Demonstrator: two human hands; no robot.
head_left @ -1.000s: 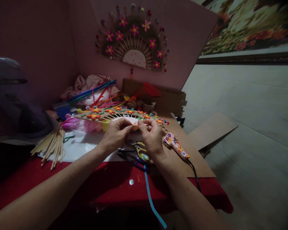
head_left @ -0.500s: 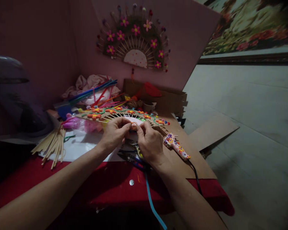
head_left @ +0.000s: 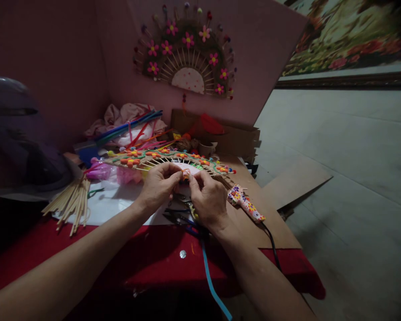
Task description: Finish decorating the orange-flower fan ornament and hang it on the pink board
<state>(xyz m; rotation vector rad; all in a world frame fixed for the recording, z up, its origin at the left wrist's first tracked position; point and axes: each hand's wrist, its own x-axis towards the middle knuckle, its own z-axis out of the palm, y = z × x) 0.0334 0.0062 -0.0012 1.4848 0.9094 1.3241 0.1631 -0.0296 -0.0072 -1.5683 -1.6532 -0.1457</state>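
Thin orange string (head_left: 186, 172) is stretched in small loops between my two hands. My left hand (head_left: 160, 185) pinches one side of it, thumb against forefinger. On the other side, my right hand (head_left: 209, 196) pinches it with curled fingers. Just behind them lies a fan-shaped piece (head_left: 157, 156) with orange flowers, thin sticks and a pale half-round centre. Scissors (head_left: 183, 220) rest beneath my hands, partly hidden by the right one.
Bundled sticks (head_left: 71, 203) lie at the left. A flower-patterned glue gun (head_left: 245, 203) sits on cardboard (head_left: 274, 232) at the right. A blue strip (head_left: 212, 285) hangs over the red cloth (head_left: 147, 254). Another fan (head_left: 188, 80) hangs behind.
Between my fingertips the orange string has spread slightly into more visible loops. Both hands keep nearly the same place, and the view has shifted a little.
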